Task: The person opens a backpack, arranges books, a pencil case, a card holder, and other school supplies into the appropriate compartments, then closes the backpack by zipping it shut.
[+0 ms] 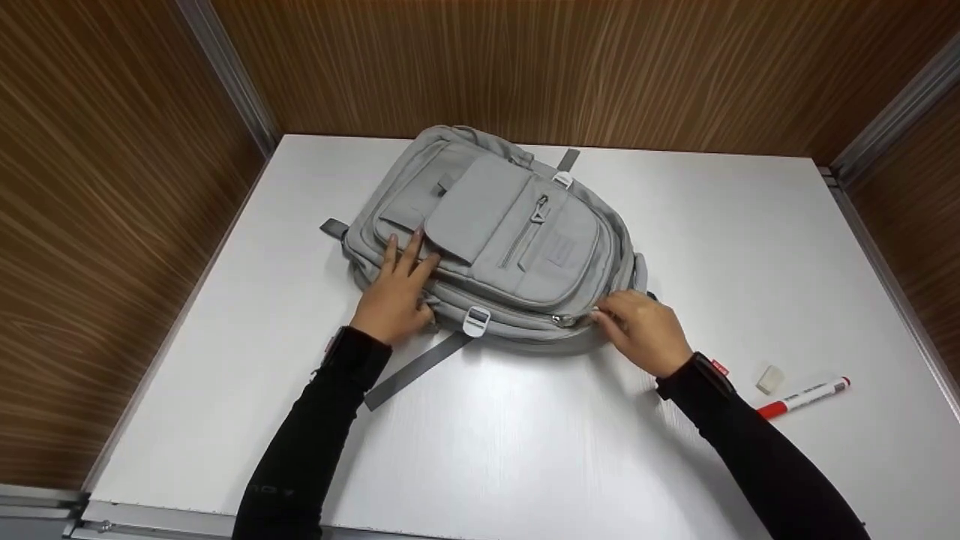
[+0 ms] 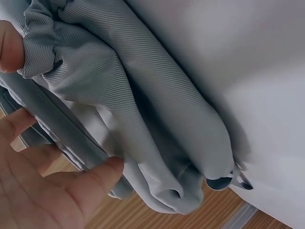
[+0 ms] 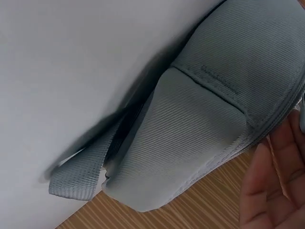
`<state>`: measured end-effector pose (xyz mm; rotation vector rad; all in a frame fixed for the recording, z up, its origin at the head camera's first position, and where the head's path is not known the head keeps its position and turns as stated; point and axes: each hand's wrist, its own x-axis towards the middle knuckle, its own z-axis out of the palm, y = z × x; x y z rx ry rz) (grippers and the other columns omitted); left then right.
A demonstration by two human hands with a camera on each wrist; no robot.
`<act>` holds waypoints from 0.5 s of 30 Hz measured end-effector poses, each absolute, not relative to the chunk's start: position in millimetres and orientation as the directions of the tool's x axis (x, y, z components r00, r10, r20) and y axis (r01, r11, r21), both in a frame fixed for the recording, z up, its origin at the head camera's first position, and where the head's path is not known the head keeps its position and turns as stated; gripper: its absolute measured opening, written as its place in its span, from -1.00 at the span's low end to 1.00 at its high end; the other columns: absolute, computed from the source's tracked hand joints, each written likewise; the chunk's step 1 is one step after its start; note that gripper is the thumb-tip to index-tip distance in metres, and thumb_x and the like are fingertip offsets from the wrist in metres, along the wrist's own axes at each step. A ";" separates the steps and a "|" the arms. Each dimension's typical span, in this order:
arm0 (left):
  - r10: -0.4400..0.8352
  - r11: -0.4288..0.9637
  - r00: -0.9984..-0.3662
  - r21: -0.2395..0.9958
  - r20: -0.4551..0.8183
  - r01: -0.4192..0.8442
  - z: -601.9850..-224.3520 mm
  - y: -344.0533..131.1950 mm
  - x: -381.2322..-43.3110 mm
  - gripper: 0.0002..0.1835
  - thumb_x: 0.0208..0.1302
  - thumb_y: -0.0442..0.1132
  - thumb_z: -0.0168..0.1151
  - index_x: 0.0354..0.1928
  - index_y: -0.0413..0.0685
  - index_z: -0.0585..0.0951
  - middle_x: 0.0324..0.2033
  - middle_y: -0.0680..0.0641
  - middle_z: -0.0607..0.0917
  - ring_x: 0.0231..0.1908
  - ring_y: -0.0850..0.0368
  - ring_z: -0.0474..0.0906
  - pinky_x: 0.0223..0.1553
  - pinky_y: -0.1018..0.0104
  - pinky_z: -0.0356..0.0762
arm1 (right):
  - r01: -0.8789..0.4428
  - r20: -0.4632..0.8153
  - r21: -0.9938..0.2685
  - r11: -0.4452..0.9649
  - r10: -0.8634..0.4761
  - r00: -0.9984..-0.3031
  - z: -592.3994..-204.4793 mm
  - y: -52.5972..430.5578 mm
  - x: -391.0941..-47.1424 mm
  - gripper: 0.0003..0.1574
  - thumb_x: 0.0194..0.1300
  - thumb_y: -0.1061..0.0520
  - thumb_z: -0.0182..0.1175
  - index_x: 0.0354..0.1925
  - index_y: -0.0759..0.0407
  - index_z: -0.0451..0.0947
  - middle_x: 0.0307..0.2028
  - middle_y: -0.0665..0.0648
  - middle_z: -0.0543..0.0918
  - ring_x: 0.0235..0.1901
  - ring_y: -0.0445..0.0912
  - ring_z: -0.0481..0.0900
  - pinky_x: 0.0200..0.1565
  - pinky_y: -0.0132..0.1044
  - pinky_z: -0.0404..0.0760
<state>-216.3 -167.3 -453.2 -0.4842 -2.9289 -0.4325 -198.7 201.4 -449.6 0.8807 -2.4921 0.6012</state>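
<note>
A grey backpack [image 1: 480, 210] lies front side up on the white table, its flap pocket and small front zipper [image 1: 538, 210] facing upward. My left hand [image 1: 397, 296] rests on its near left side, fingers spread over the front edge. In the left wrist view, the fingers of that hand [image 2: 57, 186] touch the bag's fabric. At the near right corner, my right hand [image 1: 641, 326] pinches a zipper pull, beside a metal zipper slider [image 1: 564, 320]; the fingertips largely hide the pull. The right wrist view shows the right hand [image 3: 276, 176] against the bag's zippered edge.
A white eraser [image 1: 769, 379] and a red-capped marker [image 1: 806, 397] lie to the right, by the right forearm. A grey strap [image 1: 416, 371] trails from a white buckle [image 1: 476, 321] toward the front. Wood-grain panels [image 1: 562, 75] border the table [image 1: 525, 442] at the back and sides.
</note>
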 end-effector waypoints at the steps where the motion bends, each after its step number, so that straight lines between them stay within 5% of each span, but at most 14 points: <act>1: 0.292 0.907 -0.939 0.261 0.180 0.332 -453.2 -168.4 -217.2 -0.12 -0.22 -0.24 0.22 0.31 0.14 0.17 0.36 0.03 -0.26 0.29 -0.18 -0.41 -0.20 -0.21 0.40 | -0.662 0.524 -0.255 0.704 -0.475 -0.707 -448.9 202.6 -198.3 -0.92 0.10 0.09 0.23 -0.44 0.06 0.55 -0.46 -0.03 0.58 -0.44 -0.16 0.48 -0.44 -0.24 0.44; 9: 0.278 0.917 -0.945 0.244 0.172 0.314 -454.9 -179.5 -222.9 -0.10 -0.19 -0.26 0.23 0.32 0.20 0.14 0.35 0.09 -0.28 0.29 -0.15 -0.40 -0.04 -0.41 0.03 | -0.678 0.583 -0.247 0.692 -0.453 -0.674 -442.7 212.7 -197.4 -0.92 0.09 0.16 0.24 -0.38 0.14 0.58 -0.45 0.04 0.61 -0.47 -0.14 0.50 -0.48 -0.24 0.44; 15: 0.254 0.930 -0.949 0.224 0.187 0.292 -453.6 -185.6 -222.4 -0.11 -0.14 -0.26 0.23 0.33 0.18 0.12 0.36 0.01 -0.17 0.29 -0.18 -0.35 -0.03 -0.42 0.00 | -0.673 0.605 -0.264 0.691 -0.425 -0.673 -441.9 218.2 -199.3 -0.92 0.06 0.18 0.26 -0.40 0.16 0.58 -0.50 0.04 0.59 -0.54 -0.16 0.44 -0.52 -0.26 0.39</act>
